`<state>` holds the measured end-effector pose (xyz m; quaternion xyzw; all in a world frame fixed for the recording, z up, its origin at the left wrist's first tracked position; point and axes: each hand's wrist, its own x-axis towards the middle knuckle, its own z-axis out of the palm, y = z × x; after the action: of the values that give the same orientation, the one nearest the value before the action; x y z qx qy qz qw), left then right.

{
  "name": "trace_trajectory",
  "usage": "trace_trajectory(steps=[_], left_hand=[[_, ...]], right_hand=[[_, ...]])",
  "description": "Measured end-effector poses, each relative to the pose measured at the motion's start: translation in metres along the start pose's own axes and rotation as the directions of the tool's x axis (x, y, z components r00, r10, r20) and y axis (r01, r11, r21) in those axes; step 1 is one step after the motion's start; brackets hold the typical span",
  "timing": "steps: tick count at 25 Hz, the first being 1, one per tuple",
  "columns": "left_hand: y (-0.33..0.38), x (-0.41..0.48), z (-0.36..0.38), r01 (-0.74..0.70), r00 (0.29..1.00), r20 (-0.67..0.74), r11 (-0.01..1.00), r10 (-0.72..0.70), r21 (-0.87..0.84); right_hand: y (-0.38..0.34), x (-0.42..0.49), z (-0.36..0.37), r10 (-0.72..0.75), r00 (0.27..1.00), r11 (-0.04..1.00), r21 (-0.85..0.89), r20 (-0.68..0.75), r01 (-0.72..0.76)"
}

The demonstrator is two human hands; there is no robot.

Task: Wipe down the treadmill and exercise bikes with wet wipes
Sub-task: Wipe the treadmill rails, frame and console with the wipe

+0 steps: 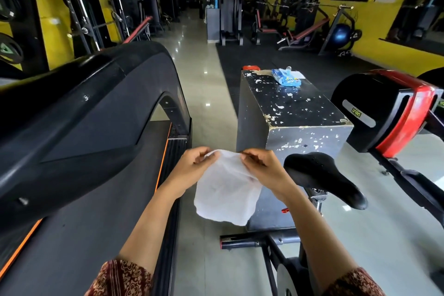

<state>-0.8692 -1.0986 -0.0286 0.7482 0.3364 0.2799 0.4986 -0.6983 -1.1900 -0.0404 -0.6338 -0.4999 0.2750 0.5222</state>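
The person is standing between the treadmill (84, 115) on their left and an exercise bike (322, 175) on their right, holding one wet wipe (225, 194) out in front of them. The left hand (192, 166) is pinching the wipe's upper left edge and the right hand (264, 166) is pinching its upper right edge. Both hands are clamped on the sheet, and it is hanging open below them in the air. It is touching neither machine.

The job appears to be at its very start, or between two surfaces. The wipe is looking white and unsoiled, and it is being spread out rather than pressed on anything. No damp streaks are showing on the treadmill's dark shroud or deck, nor on the bike's black saddle, though glare and the dark finishes are making that hard to judge.

The pack of wipes (287, 77) is lying on top of a chipped black box (288, 108), near the far right corner, well apart from the hands. Further right a red-and-black housing (384, 108) is showing; whether it is belonging to the same bike or a second one cannot be told.

What seems to be remaining is nearly everything: the treadmill's rails, shroud and deck, then the bike's saddle, frame and handles, with fresh wipes waiting on the box.
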Motion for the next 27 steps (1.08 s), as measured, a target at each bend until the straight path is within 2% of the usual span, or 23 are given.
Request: trace_trajectory(steps=[2, 3, 6, 8, 10, 12, 14, 15, 17, 19, 20, 22, 25, 27], left_hand=[[0.006, -0.003, 0.004, 0.045, 0.999, -0.025, 0.995, -0.048, -0.085], [0.010, -0.004, 0.006, 0.078, 0.996, -0.042, 0.989, -0.083, -0.123], [0.014, -0.004, 0.007, 0.149, 0.983, -0.071, 0.962, -0.170, -0.231], [0.011, 0.000, 0.007, 0.236, 0.957, -0.101, 0.933, -0.272, -0.273], [0.010, 0.002, 0.007, 0.370, 0.899, -0.129, 0.884, -0.418, -0.287], [0.011, -0.001, 0.006, 0.445, 0.851, -0.079, 0.792, -0.520, -0.418], [0.012, -0.005, 0.004, 0.464, 0.845, 0.034, 0.700, -0.533, -0.543], [0.010, -0.006, 0.003, 0.453, 0.861, 0.076, 0.690, -0.503, -0.564], [0.005, -0.006, 0.002, 0.440, 0.881, 0.079, 0.746, -0.466, -0.500], [0.000, -0.006, 0.001, 0.450, 0.884, 0.025, 0.837, -0.466, -0.312], [-0.001, -0.006, 0.000, 0.449, 0.886, 0.001, 0.860, -0.463, -0.242], [0.000, -0.006, 0.000, 0.451, 0.883, -0.033, 0.867, -0.468, -0.213], [0.001, -0.004, 0.002, 0.420, 0.895, -0.066, 0.885, -0.441, -0.201], [0.002, -0.006, 0.004, 0.358, 0.930, -0.037, 0.923, -0.366, -0.142]], right_hand=[[0.003, -0.004, -0.002, 0.106, 0.993, 0.985, 0.134, 0.048, -0.112], [0.006, -0.005, -0.004, 0.152, 0.982, 0.968, 0.184, 0.117, -0.171], [0.013, -0.009, -0.012, 0.294, 0.907, 0.929, 0.132, 0.303, -0.345], [0.018, -0.013, -0.014, 0.384, 0.868, 0.900, 0.082, 0.316, -0.428], [0.021, -0.017, -0.013, 0.399, 0.859, 0.853, 0.212, 0.321, -0.476], [0.022, -0.019, -0.011, 0.380, 0.858, 0.786, 0.368, 0.345, -0.496], [0.022, -0.018, -0.009, 0.387, 0.863, 0.747, 0.438, 0.323, -0.499], [0.022, -0.017, -0.008, 0.398, 0.868, 0.741, 0.453, 0.298, -0.496], [0.020, -0.016, -0.008, 0.429, 0.876, 0.733, 0.482, 0.222, -0.481], [0.018, -0.015, -0.008, 0.454, 0.883, 0.736, 0.509, 0.119, -0.447], [0.017, -0.015, -0.009, 0.465, 0.883, 0.754, 0.496, 0.060, -0.431], [0.020, -0.013, -0.009, 0.447, 0.894, 0.816, 0.420, -0.023, -0.397], [0.017, -0.014, -0.008, 0.347, 0.938, 0.901, 0.282, -0.012, -0.330], [0.014, -0.015, -0.007, 0.280, 0.960, 0.939, 0.211, -0.003, -0.273]])
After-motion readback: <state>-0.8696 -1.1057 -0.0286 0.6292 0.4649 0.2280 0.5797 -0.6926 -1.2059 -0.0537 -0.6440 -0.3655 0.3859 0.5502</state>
